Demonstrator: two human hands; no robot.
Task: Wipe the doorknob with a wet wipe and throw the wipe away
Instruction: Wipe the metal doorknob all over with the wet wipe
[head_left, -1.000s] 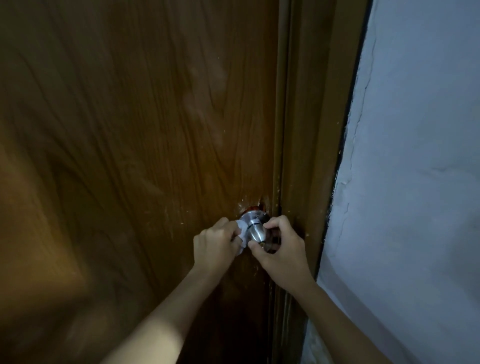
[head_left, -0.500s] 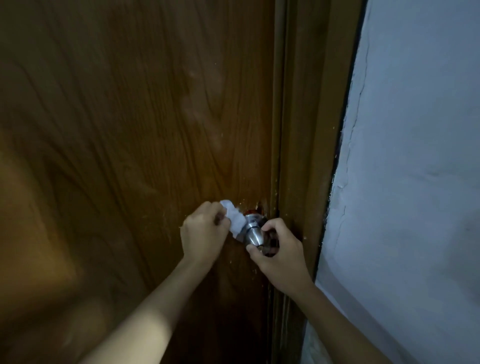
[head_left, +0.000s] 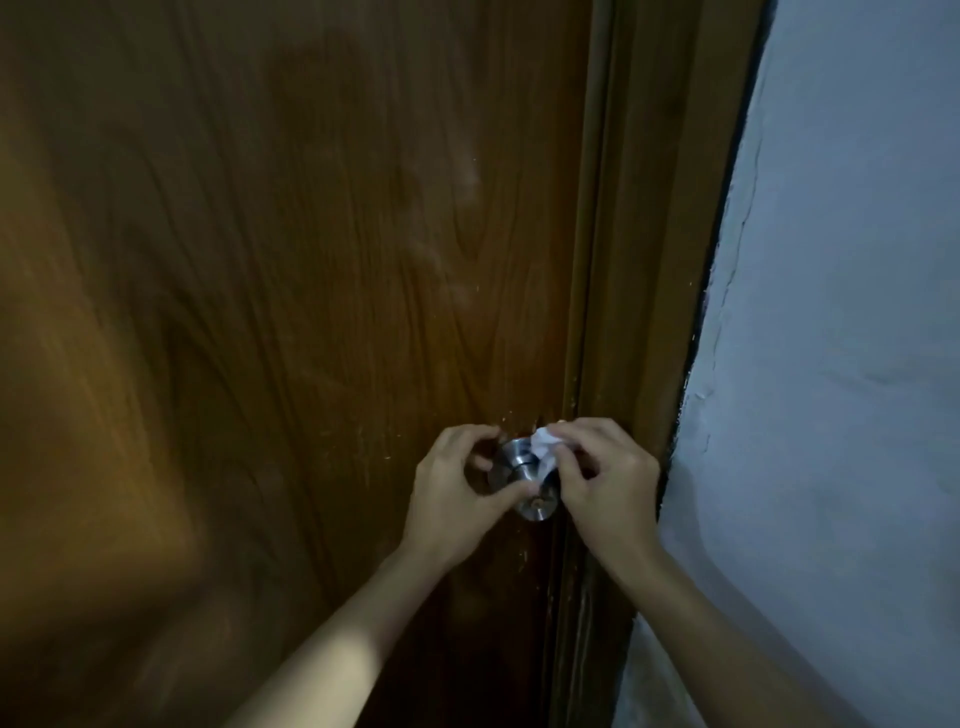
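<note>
A round silver doorknob (head_left: 522, 470) sticks out of the brown wooden door (head_left: 291, 312) near its right edge. My left hand (head_left: 452, 499) curls around the knob's left side, thumb and fingertips touching the metal. A crumpled white wet wipe (head_left: 544, 447) is pressed against the upper right of the knob. My right hand (head_left: 605, 480) pinches the wipe between fingers and thumb. Both hands hide parts of the knob.
The brown door frame (head_left: 639, 260) runs vertically just right of the knob. A pale blue painted wall (head_left: 841, 364) with a cracked edge fills the right side. The scene is dim.
The wipe has passed from my left hand on the knob's left side to my right hand on its upper right. My left hand now holds the bare knob.
</note>
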